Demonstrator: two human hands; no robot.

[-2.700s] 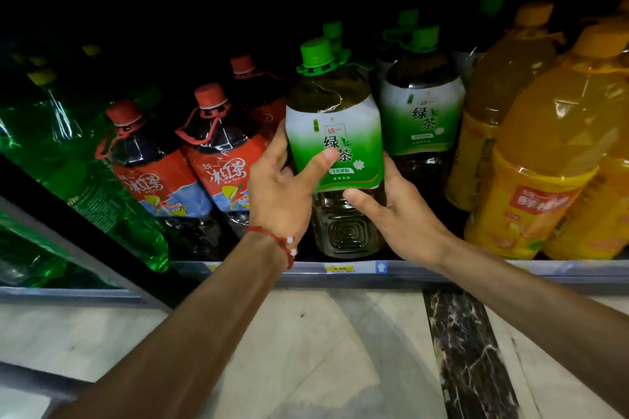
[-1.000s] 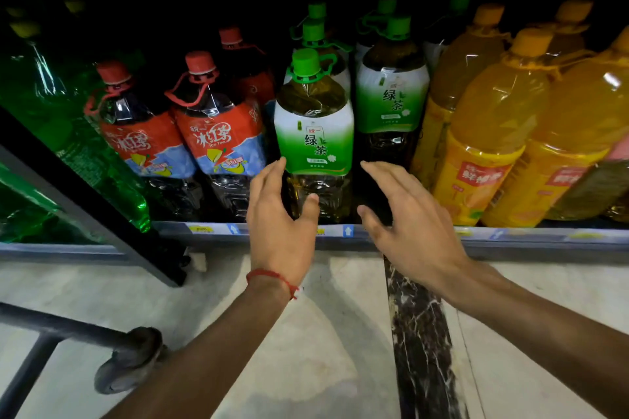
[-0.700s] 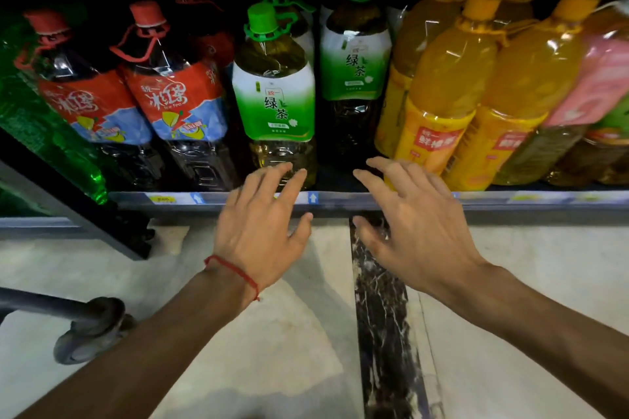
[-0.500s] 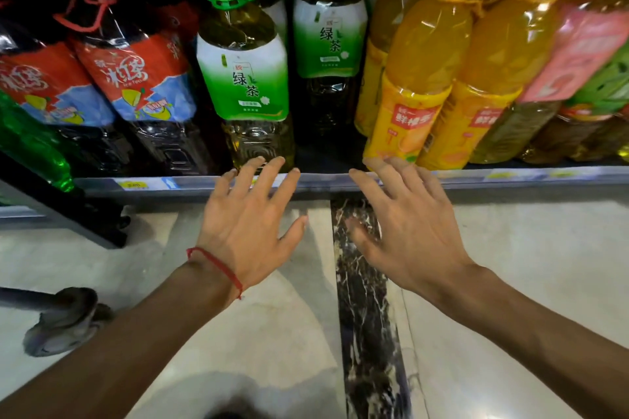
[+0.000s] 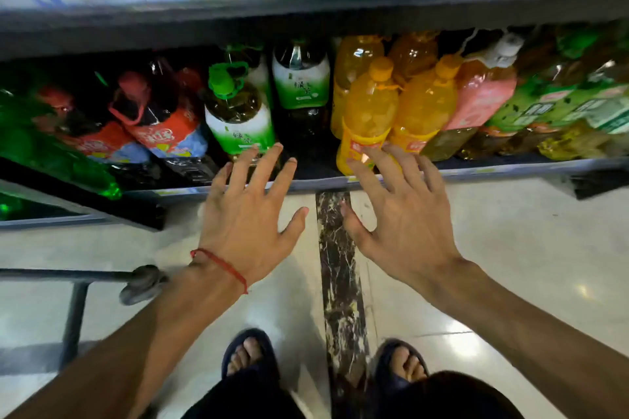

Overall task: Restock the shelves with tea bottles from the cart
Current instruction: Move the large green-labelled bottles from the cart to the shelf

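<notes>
Your green tea bottle stands at the shelf lip, red-labelled bottles close on its left, a dark gap on its right before the orange bottle. Your left hand hovers just in front of its base, fingers spread, holding nothing; your right hand, equally splayed and empty, fronts the orange bottle.

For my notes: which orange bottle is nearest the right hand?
The front left orange bottle; the right hand's fingertips overlap its label; others stand rightward or behind.
</notes>
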